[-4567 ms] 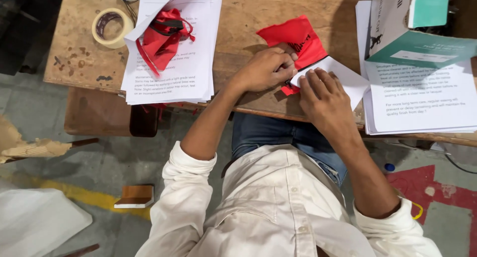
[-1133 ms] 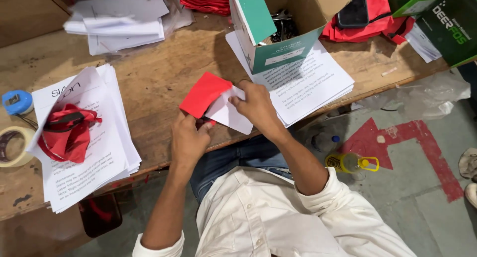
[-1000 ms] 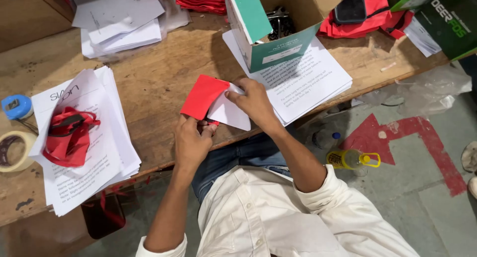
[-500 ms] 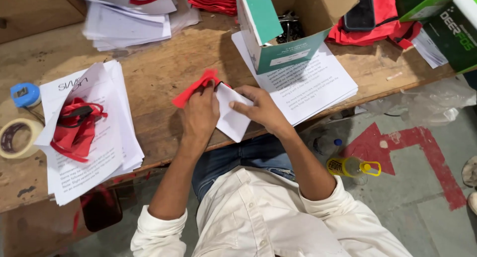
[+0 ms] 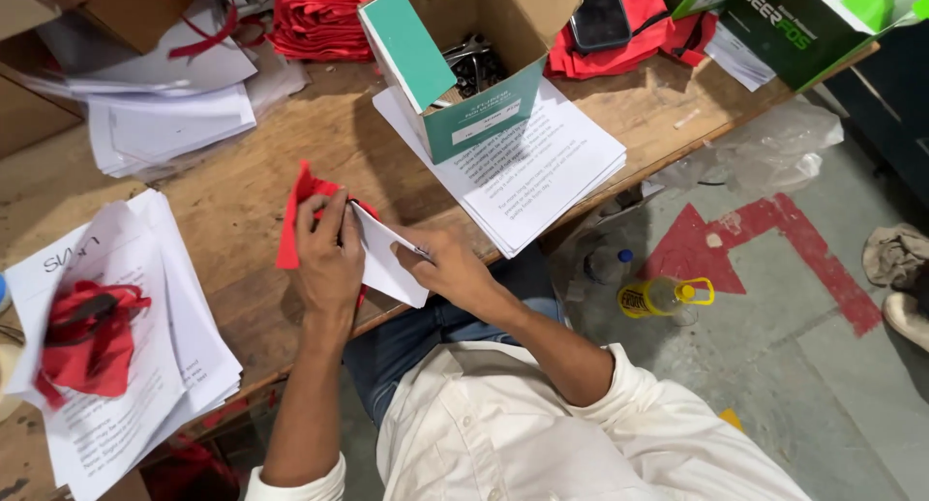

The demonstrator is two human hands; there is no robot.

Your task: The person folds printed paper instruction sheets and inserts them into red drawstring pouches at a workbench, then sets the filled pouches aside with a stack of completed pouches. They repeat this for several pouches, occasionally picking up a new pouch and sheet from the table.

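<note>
The left hand (image 5: 327, 259) lay flat over a red cloth pouch (image 5: 293, 220) near the front edge of the wooden table (image 5: 242, 186), its fingers (image 5: 324, 215) held close together and pressing the pouch and the upper edge of a folded white paper (image 5: 387, 264) down. The right hand (image 5: 450, 269) gripped that paper from the other side, its fingers curled and pinching the sheet, which jutted just past the table edge over the person's lap. Just beyond the hands stood an open teal-and-brown cardboard box (image 5: 464, 70) with dark metal parts inside, resting on a stack of printed sheets (image 5: 537, 167). Well to the left, another red pouch (image 5: 87, 336) lay on a second pile of papers (image 5: 145, 365)
</note>
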